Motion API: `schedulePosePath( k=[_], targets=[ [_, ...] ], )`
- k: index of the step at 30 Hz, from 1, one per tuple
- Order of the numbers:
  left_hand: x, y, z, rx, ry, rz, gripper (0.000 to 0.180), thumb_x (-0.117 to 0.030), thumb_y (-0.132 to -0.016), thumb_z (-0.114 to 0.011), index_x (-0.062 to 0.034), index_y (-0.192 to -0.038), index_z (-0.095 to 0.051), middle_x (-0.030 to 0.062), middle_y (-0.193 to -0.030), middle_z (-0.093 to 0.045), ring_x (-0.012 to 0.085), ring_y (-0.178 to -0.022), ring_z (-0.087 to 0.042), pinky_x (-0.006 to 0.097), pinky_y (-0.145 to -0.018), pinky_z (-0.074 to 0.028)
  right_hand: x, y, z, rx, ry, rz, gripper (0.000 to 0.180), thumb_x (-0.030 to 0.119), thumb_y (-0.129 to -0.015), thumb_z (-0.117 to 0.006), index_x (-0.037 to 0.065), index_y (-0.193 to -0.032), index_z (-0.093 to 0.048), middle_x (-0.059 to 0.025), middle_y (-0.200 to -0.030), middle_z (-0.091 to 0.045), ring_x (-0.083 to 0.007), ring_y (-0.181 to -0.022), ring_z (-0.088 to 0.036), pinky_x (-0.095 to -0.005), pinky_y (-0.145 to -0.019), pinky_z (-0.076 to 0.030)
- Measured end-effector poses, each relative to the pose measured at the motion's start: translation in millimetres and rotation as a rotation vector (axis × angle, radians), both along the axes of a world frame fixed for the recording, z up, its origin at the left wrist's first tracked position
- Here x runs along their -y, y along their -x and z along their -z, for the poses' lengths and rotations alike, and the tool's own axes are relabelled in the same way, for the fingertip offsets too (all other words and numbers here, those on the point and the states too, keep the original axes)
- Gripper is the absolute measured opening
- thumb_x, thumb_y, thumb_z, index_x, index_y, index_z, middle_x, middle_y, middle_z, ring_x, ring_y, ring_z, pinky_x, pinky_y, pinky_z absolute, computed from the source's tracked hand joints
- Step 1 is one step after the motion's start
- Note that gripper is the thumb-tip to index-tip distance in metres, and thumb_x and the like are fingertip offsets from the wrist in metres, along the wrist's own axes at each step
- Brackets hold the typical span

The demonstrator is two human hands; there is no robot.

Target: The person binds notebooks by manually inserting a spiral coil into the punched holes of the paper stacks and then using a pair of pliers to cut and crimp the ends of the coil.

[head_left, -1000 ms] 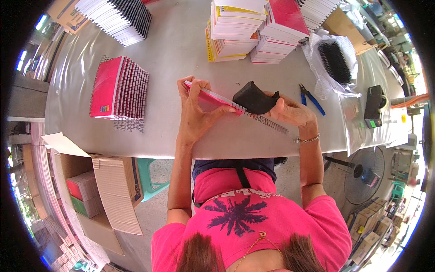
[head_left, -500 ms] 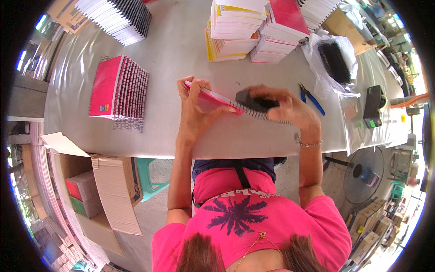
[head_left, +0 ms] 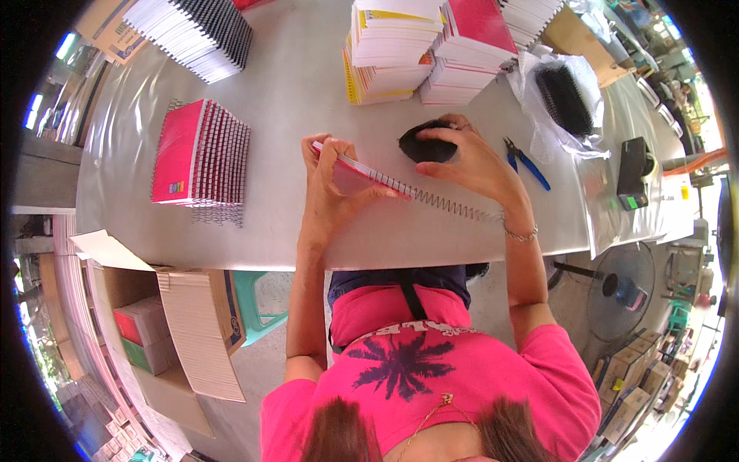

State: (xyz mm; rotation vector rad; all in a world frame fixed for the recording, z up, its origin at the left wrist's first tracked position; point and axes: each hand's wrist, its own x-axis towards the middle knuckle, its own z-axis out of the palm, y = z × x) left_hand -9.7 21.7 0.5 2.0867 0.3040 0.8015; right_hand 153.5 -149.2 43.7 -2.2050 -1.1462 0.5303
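My left hand [head_left: 327,189] grips a thin red-covered notebook [head_left: 356,177], tilted with its bound edge facing up and right. A metal spiral coil [head_left: 454,206] runs through holes along that edge, and its long loose end trails right toward my right wrist. In my right hand [head_left: 481,163] is a dark, rounded pad-like piece [head_left: 423,146], held between thumb and fingers just beyond the coil and apart from it. Its exact kind is unclear. Right of that hand lie pliers with blue handles [head_left: 529,165].
A stack of red coil-bound notebooks [head_left: 181,154] stands at left, a black-coiled stack [head_left: 196,35] behind it. Unbound paper stacks [head_left: 392,46] sit at the back. Coils lie on white wrapping [head_left: 566,96] near a black tape dispenser [head_left: 633,173]. An open carton [head_left: 192,323] is below left.
My right hand has lifted the dark pad off the coil and moved it away toward the far side. My left hand keeps its hold on the notebook, almost unmoved.
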Motion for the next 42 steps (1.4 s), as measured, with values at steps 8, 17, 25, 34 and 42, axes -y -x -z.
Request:
schedulePosePath(
  k=[8, 17, 25, 34, 42],
  targets=[
    [-2.7, -0.4, 6.1, -0.015, -0.041, -0.005, 0.069, -0.023, -0.049, -0.095, -0.0067, -0.098, -0.049, 0.0112, -0.106, -0.042, 0.0325, -0.11, -0.041, 0.042, -0.093, -0.042, 9.2, 11.5, -34.6, -0.719, -0.326, -0.407, 0.052, 0.023, -0.077, -0.079, 0.0, -0.121, -0.064, -0.014, -0.144, -0.044, -0.0253, -0.133, -0.041, -0.0363, -0.111, -0.029],
    [-0.2, 0.9, 3.0, -0.008, 0.008, -0.02, 0.07, -0.023, -0.049, -0.095, -0.0065, -0.099, -0.049, 0.0121, -0.106, -0.041, 0.0328, -0.11, -0.04, 0.041, -0.093, -0.041, 4.7, 0.2, -18.0, -0.783, -0.316, -0.318, 0.056, 0.028, -0.077, -0.08, 0.004, -0.124, -0.064, -0.012, -0.139, -0.051, -0.0239, -0.132, -0.043, -0.0363, -0.11, -0.03],
    [0.2, -0.3, 9.5, -0.032, 0.009, -0.008, 0.073, -0.021, -0.047, -0.095, -0.0053, -0.1, -0.048, 0.0108, -0.103, -0.044, 0.0329, -0.11, -0.04, 0.041, -0.094, -0.04, -2.3, 21.6, -46.8, -0.221, -0.225, -0.452, 0.051, 0.025, -0.08, -0.076, 0.003, -0.125, -0.063, -0.0137, -0.136, -0.053, -0.0273, -0.129, -0.046, -0.0376, -0.11, -0.031],
    [5.8, 0.1, 11.1, -0.035, 0.33, 0.016, 0.101, -0.021, -0.05, -0.096, -0.0076, -0.127, -0.031, 0.0119, -0.119, -0.041, 0.027, -0.115, -0.042, 0.039, -0.103, -0.037, -10.0, 4.6, -27.7, -0.515, -0.233, -0.383, 0.049, 0.028, -0.083, -0.075, 0.006, -0.126, -0.063, -0.0105, -0.138, -0.051, -0.0227, -0.131, -0.043, -0.0349, -0.109, -0.032],
    [-0.1, 1.0, 9.2, 0.028, 0.312, 0.05, 0.101, -0.008, -0.061, -0.089, -0.0085, -0.134, -0.02, 0.0143, -0.12, -0.045, 0.0261, -0.111, -0.049, 0.038, -0.101, -0.039, -15.2, 24.1, -57.1, -0.165, -0.219, -0.559, 0.05, 0.025, -0.08, -0.076, 0.005, -0.125, -0.064, -0.0147, -0.133, -0.053, -0.0287, -0.127, -0.048, -0.0357, -0.109, -0.034]
  ],
)
